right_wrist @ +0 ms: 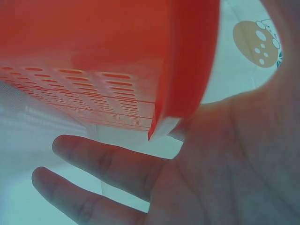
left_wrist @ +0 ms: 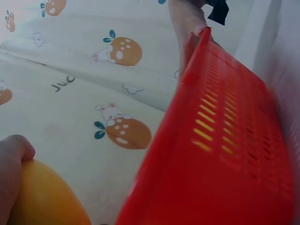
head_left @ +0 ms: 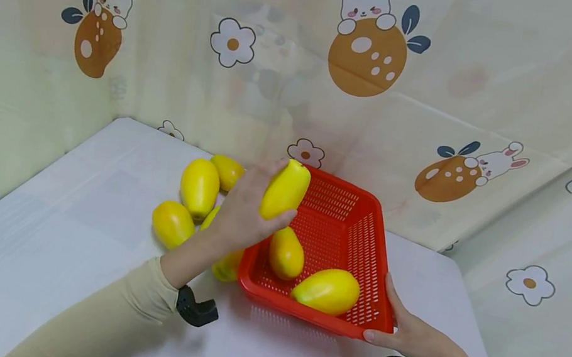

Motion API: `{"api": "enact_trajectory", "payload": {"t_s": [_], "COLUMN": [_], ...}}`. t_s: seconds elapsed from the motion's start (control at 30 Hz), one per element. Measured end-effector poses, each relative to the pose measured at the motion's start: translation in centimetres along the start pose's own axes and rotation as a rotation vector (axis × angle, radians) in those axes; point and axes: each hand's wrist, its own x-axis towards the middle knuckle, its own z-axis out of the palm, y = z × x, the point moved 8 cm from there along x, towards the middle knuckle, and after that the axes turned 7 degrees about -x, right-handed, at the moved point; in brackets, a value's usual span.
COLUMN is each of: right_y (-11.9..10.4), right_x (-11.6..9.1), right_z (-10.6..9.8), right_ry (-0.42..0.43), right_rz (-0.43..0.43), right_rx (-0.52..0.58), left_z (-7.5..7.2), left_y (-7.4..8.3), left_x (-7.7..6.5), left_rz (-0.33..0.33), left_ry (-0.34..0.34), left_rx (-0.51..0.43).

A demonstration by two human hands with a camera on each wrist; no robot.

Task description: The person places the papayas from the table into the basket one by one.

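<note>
My left hand [head_left: 248,210] holds a yellow oval fruit [head_left: 286,190], mango-like with a narrow upper end, tilted over the left rim of a red plastic basket [head_left: 303,317]. In the left wrist view, the thumb lies against this fruit [left_wrist: 47,199]. Inside the basket lie two more yellow fruits, one rounder [head_left: 286,254] and one longer [head_left: 328,290]. At the basket's near right corner, my right hand [head_left: 421,338] grips the rim with its thumb on the front edge. Two fingers [right_wrist: 110,164] of that hand stretch out below the rim in the right wrist view.
Left of the basket, several yellow fruits [head_left: 199,187] sit on the white tabletop [head_left: 100,222], some partly hidden behind my left hand and forearm. A printed curtain [head_left: 271,99] with rabbits and flowers hangs behind the table and along its sides.
</note>
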Motion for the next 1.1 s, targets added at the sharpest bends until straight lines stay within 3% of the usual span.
{"api": "enact_trajectory", "payload": {"t_s": [0.23, 0.5, 0.9, 1.1], "right_y": [-0.1, -0.1, 0.1, 0.1], "right_x": [0.2, 0.3, 0.2, 0.3], "right_z": [0.0, 0.0, 0.1, 0.2], "right_ry": [0.000, -0.015, 0.019, 0.015], "right_rz": [-0.006, 0.002, -0.044, -0.030], "right_rx": [-0.011, 0.014, -0.012, -0.015], "left_z": [1.2, 1.5, 3.1, 4.9], "left_y": [-0.4, -0.7, 1.1, 1.1], "left_x": [-0.5, -0.6, -1.3, -2.2], "left_rz": [-0.052, -0.059, 0.077, 0.113], "left_ry": [-0.062, -0.057, -0.036, -0.115], "left_rx": [0.027, 0.036, 0.026, 0.015]}}
